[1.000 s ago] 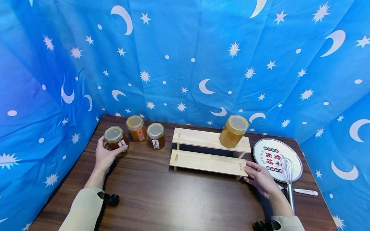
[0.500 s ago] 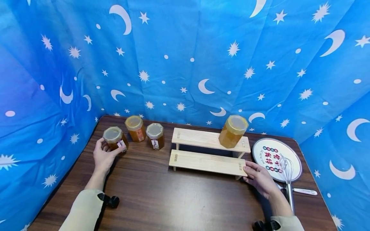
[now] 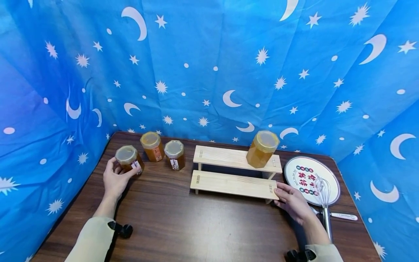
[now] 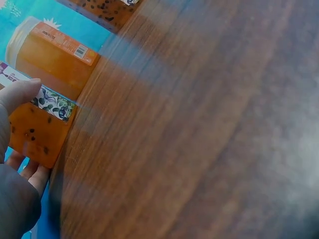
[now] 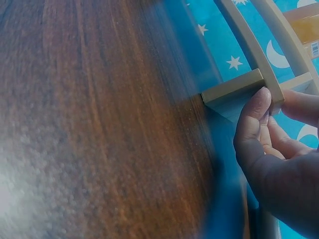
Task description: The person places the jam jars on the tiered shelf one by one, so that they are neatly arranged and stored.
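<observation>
My left hand [image 3: 114, 178] grips a jar [image 3: 128, 157] with a pale lid at the table's left side. In the left wrist view, the thumb lies across the label of this amber jar [image 4: 37, 133], which has dark bits inside, and the fingers curl round its far side. Beside it stand an orange-labelled jar [image 3: 152, 147] and another dark amber jar [image 3: 175, 156]. My right hand [image 3: 294, 204] pinches the right end of the lower step of a two-step wooden shelf [image 3: 233, 184]. The right wrist view shows the thumb against the edge of the wooden board [image 5: 259, 64].
A larger golden jar [image 3: 263, 150] stands on the right part of the upper step [image 3: 219, 154]. Right of the shelf lies a round white board [image 3: 294, 174] with red lettering. A whisk [image 3: 324, 203] rests over it, crossing a white-handled utensil [image 3: 343, 216]. Blue cloth [image 3: 196, 47] surrounds the table.
The head view has shifted slightly, moving the whole scene a little to the left. Both hands keep their holds on the jar and the shelf, which stay in place.
</observation>
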Motion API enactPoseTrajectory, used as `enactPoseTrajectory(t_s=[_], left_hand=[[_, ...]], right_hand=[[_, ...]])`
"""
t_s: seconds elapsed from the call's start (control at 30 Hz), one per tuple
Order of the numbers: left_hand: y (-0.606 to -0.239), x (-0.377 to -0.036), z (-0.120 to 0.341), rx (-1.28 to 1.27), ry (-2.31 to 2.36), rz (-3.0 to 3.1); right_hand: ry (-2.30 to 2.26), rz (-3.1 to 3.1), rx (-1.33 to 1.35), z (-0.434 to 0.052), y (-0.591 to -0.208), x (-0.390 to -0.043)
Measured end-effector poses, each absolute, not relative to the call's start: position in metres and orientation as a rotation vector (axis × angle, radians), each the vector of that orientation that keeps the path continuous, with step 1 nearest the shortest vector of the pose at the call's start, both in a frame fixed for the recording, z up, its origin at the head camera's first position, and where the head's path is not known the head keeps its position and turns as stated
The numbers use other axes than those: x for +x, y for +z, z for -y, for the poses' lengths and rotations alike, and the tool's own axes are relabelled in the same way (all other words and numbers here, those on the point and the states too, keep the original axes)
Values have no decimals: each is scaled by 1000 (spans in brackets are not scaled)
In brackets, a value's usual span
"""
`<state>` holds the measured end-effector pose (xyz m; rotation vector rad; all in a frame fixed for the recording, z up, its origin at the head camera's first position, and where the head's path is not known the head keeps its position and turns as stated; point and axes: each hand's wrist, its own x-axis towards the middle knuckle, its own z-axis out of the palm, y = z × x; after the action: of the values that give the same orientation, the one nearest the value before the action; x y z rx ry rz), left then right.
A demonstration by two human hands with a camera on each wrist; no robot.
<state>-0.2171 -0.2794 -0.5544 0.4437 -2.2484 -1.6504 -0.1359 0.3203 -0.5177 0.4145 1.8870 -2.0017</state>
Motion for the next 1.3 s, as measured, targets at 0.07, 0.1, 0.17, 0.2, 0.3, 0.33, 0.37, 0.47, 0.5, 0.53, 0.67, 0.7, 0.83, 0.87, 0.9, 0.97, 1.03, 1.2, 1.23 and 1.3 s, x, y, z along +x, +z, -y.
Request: enactPoseTrajectory(t_s=[0.07, 0.1, 0.17, 0.2, 0.3, 0.33, 0.37, 0.47, 0.5, 0.53, 0.67, 0.7, 0.83, 0.87, 0.9, 0.97, 1.03, 1.2, 1.23, 1.3], left_hand=[[-555, -215, 280, 440, -1638, 2253], [-555, -214, 281, 436, -1631, 2254], [-555, -213, 281, 424, -1626, 2254], [-555, -212, 281, 421, -1623, 2254], [-555, -211, 282, 415, -1615, 2248], [-555, -211, 282, 414, -1612, 2246], [-554, -211, 282, 412, -1612, 2244], [-551, -210, 282, 401, -1597, 2244], [-549, -210, 281, 398, -1589, 2246], [-547, -210, 280, 397, -1581, 2250], [-534, -208, 275, 381, -1566, 2252], [-531, -208, 273, 373, -1569, 2249], [-515, -208, 267, 337, -1593, 2235], [-511, -207, 265, 327, -1596, 2233], [-506, -207, 263, 316, -1601, 2229], [-497, -207, 258, 292, -1600, 2222], [-489, -207, 253, 259, -1599, 2214], [-467, -207, 240, 140, -1578, 2188], [-464, -208, 237, 114, -1567, 2183], [-457, -209, 230, 65, -1541, 2178]], right_hand=[[-1998, -1885, 410, -320, -518, -136], [-1999, -1884, 411, -320, -519, -136], [-1997, -1884, 409, -320, -519, -136], [-1996, -1884, 408, -320, -519, -136], [-2001, -1878, 410, -320, -520, -136], [-2002, -1876, 411, -320, -520, -136], [-2004, -1875, 413, -320, -520, -136], [-2005, -1876, 417, -320, -521, -137], [-2006, -1879, 416, -320, -521, -137], [-2007, -1879, 417, -320, -521, -137], [-2007, -1887, 407, -320, -521, -136], [-2006, -1890, 405, -320, -521, -136], [-2008, -1889, 399, -320, -520, -136], [-2011, -1884, 399, -320, -520, -136], [-2015, -1879, 400, -320, -519, -136], [-2024, -1864, 403, -320, -518, -136], [-2033, -1854, 405, -320, -518, -136], [-2043, -1847, 410, -320, -518, -136], [-2046, -1845, 413, -320, -518, -137], [-2047, -1844, 414, -321, -518, -137]])
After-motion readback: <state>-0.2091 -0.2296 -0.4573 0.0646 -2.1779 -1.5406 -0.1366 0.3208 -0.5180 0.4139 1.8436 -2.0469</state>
